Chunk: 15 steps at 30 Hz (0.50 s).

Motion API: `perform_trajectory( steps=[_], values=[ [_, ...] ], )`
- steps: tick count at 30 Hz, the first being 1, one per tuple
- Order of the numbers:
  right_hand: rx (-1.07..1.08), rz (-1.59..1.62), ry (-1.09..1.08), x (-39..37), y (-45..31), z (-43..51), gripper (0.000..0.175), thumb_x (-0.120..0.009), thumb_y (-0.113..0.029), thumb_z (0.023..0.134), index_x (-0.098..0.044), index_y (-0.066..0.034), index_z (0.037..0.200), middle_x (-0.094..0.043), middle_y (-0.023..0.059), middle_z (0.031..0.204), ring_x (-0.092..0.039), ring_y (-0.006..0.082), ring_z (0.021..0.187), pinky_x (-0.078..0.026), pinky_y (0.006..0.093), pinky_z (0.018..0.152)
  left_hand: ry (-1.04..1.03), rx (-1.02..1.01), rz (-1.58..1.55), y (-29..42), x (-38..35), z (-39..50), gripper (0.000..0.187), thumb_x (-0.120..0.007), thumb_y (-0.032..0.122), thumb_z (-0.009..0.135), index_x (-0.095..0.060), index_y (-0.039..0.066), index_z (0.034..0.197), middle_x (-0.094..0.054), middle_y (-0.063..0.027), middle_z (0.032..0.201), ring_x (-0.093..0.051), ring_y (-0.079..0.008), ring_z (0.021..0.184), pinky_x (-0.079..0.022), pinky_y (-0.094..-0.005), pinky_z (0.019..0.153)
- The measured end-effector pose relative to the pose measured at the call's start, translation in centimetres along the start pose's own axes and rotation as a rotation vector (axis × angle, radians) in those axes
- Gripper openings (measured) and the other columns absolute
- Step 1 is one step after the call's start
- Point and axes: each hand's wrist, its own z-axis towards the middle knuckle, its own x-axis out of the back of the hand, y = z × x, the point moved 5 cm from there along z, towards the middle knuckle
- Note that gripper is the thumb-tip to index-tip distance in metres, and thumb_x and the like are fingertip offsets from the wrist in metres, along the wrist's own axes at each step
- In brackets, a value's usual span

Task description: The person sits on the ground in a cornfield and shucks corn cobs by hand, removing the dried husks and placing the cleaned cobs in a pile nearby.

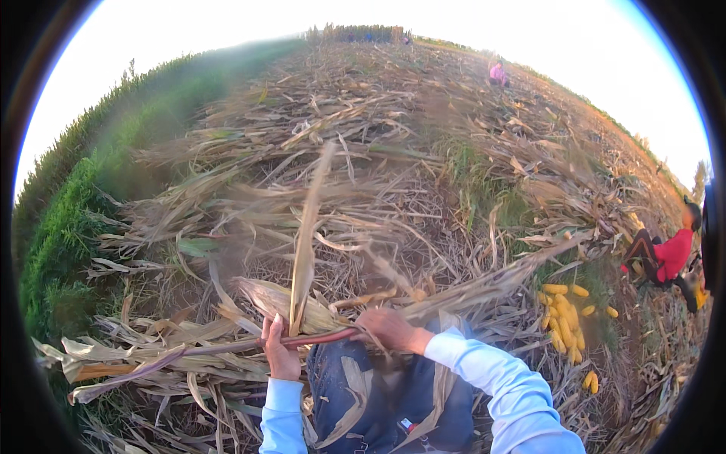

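Observation:
A dry corn stalk (218, 347) lies across the person's lap, above the knees of dark trousers. My left hand (279, 347) grips it at the left, its thumb up near the base of an ear of corn in its husk (315, 315). A long dry leaf (309, 238) rises from beside that ear. My right hand (385, 329) is closed around the same stalk, to the right of the ear; its fingertips are partly hidden. Loose pieces of dry leaf (354, 397) hang over the trousers.
Husked yellow corn cobs (564, 320) are piled on the ground at the right. Cut stalks (351, 193) cover the ground ahead. Green plants (62, 249) border the left side. A person in red (672, 255) sits at the far right; another in pink (498, 75) is farther off.

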Motion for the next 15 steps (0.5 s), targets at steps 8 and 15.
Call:
perform_trajectory(
  steps=[8, 15],
  values=[
    [-0.097, 0.114, 0.274, 10.1, -3.3, 0.4, 0.024, -0.064, -0.023, 0.098, -0.069, -0.005, 0.113, -0.071, 0.0122, 0.099, -0.07, 0.0323, 0.085, -0.056, 0.0437, 0.077, -0.191, -0.012, -0.029, -0.5, -3.7, -3.2, 0.025, -0.063, 0.017, 0.102, -0.061, 0.004, 0.123, -0.069, -0.0052, 0.116, -0.066, -0.0154, 0.104, -0.054, -0.0326, 0.094],
    [-0.063, 0.307, 0.418, 13.4, -9.2, 7.5, 0.031, -0.063, -0.029, 0.101, -0.068, -0.0043, 0.119, -0.072, 0.014, 0.111, -0.071, 0.0324, 0.1, -0.056, 0.0398, 0.085, -0.223, 0.018, 0.055, -3.6, -3.3, -5.8, 0.013, -0.064, 0.014, 0.101, -0.067, 0.003, 0.108, -0.071, -0.0016, 0.1, -0.065, -0.0102, 0.089, -0.052, -0.0259, 0.082]
  ],
)
